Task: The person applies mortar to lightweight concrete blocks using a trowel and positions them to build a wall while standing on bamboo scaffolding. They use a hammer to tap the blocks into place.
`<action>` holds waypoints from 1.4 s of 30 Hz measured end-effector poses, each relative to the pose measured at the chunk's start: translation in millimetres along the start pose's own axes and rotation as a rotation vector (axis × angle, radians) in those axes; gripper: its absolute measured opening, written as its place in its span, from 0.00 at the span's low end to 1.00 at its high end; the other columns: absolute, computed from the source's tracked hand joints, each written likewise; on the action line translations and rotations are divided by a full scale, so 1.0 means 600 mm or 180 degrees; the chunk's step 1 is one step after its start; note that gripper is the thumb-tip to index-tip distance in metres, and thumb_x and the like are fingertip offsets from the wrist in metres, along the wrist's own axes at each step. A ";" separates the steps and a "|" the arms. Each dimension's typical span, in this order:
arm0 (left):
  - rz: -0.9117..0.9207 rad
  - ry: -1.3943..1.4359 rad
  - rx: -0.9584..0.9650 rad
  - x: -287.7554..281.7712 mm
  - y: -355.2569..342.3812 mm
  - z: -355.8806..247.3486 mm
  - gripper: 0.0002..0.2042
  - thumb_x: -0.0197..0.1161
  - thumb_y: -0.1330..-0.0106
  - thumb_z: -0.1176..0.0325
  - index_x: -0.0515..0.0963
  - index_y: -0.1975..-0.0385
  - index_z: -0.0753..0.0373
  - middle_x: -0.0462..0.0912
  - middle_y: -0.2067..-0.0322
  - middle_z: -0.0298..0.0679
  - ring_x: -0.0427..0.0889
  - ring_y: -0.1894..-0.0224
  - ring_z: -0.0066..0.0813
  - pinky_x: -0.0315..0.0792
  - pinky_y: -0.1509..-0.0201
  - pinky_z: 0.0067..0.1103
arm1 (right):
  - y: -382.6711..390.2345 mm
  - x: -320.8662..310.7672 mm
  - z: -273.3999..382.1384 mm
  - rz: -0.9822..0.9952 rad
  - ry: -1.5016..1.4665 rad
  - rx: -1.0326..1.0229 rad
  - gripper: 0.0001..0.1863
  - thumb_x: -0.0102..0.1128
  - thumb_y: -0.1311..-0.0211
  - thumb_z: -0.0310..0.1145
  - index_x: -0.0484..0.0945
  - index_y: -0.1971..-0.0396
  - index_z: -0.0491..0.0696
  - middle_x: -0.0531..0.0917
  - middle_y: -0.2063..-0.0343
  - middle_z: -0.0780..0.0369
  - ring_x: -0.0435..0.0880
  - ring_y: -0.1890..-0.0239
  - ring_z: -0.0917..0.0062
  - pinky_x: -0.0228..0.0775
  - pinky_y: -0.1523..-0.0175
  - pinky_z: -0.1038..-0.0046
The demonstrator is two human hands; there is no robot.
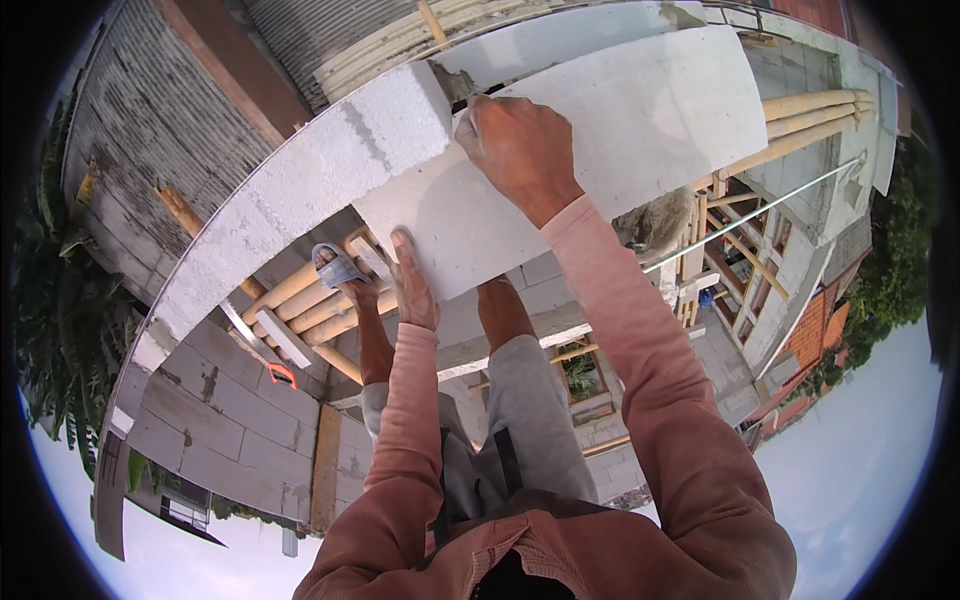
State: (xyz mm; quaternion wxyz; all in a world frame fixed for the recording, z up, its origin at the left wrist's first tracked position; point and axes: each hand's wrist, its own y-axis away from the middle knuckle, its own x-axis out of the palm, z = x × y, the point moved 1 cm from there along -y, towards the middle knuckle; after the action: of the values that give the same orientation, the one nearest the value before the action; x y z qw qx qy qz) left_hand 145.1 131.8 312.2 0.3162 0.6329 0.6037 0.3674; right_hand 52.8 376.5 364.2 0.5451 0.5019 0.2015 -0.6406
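Observation:
A long white lightweight concrete block [640, 120] lies in front of me, partly over the wall top and jutting toward my legs. My left hand [413, 280] holds its near left end, fingers stretched along the edge; part of the hand is hidden by the block. At the far left corner, my right hand [525, 150] is closed, its fingers curled over the edge beside a dark gap. Past that gap, the block in the wall row [400, 120] stands higher, with a grey mortar streak on its side.
Bamboo poles [305, 295] run below by my sandalled foot [335, 265], with more poles [820, 115] at the right. A handsaw with an orange handle [282, 374] lies lower left. A mortar-crusted bucket [655, 222] sits under the block. Corrugated sheeting [160, 140] stands beyond the wall.

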 end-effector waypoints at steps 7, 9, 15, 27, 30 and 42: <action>-0.0035 0.0011 -0.0042 0.004 0.002 -0.003 0.41 0.44 0.23 0.37 0.49 0.25 0.67 0.59 0.29 0.46 0.64 0.29 0.36 0.60 0.26 0.33 | 0.087 -0.030 -0.029 0.0211 -0.0151 0.0061 0.11 0.64 0.41 0.36 0.78 0.78 0.45 0.83 0.78 0.56 0.82 0.76 0.55 0.75 0.71 0.59; 0.0024 0.0018 -0.0057 0.003 0.007 -0.024 0.41 0.44 0.23 0.37 0.49 0.25 0.68 0.59 0.29 0.46 0.64 0.29 0.36 0.60 0.26 0.33 | 0.130 -0.062 -0.041 -0.0199 -0.0149 0.0183 0.12 0.69 0.43 0.37 0.77 0.72 0.45 0.81 0.78 0.61 0.84 0.74 0.63 0.75 0.69 0.64; 0.0048 -0.0030 -0.0077 0.009 0.018 -0.022 0.43 0.45 0.24 0.37 0.47 0.25 0.68 0.58 0.28 0.45 0.62 0.28 0.35 0.60 0.26 0.31 | 0.226 -0.094 -0.288 -0.2022 -0.3787 0.3057 0.33 0.67 0.35 0.55 0.69 0.42 0.47 0.75 0.49 0.56 0.75 0.45 0.69 0.70 0.39 0.64; -0.0038 -0.0268 0.0080 -0.005 0.048 -0.018 0.39 0.46 0.24 0.37 0.59 0.31 0.70 0.67 0.37 0.44 0.71 0.38 0.31 0.69 0.35 0.28 | 0.193 -0.037 -0.316 -0.1640 -0.5422 0.2527 0.35 0.63 0.32 0.49 0.65 0.32 0.45 0.75 0.38 0.58 0.74 0.37 0.65 0.67 0.33 0.60; -0.0093 -0.0376 -0.0019 -0.023 0.109 -0.034 0.40 0.46 0.25 0.37 0.56 0.30 0.70 0.67 0.36 0.45 0.70 0.36 0.34 0.68 0.33 0.31 | 0.240 -0.077 -0.249 -0.1725 -0.5222 0.2732 0.33 0.62 0.30 0.46 0.65 0.32 0.44 0.76 0.39 0.58 0.75 0.37 0.65 0.69 0.34 0.61; -0.0303 -0.0879 -0.0551 -0.255 0.327 -0.228 0.37 0.52 0.24 0.43 0.60 0.30 0.71 0.70 0.36 0.50 0.73 0.36 0.38 0.71 0.33 0.31 | 0.433 -0.056 0.029 -0.1781 -0.5406 0.3539 0.32 0.65 0.33 0.40 0.67 0.34 0.44 0.76 0.41 0.59 0.75 0.39 0.67 0.69 0.34 0.62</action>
State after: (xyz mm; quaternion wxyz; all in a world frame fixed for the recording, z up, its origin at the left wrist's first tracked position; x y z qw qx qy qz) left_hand 133.6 -40.7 537.5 0.4665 0.6186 0.5499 0.3121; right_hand 276.0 295.0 475.3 0.0330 0.0031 -0.4602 -0.8872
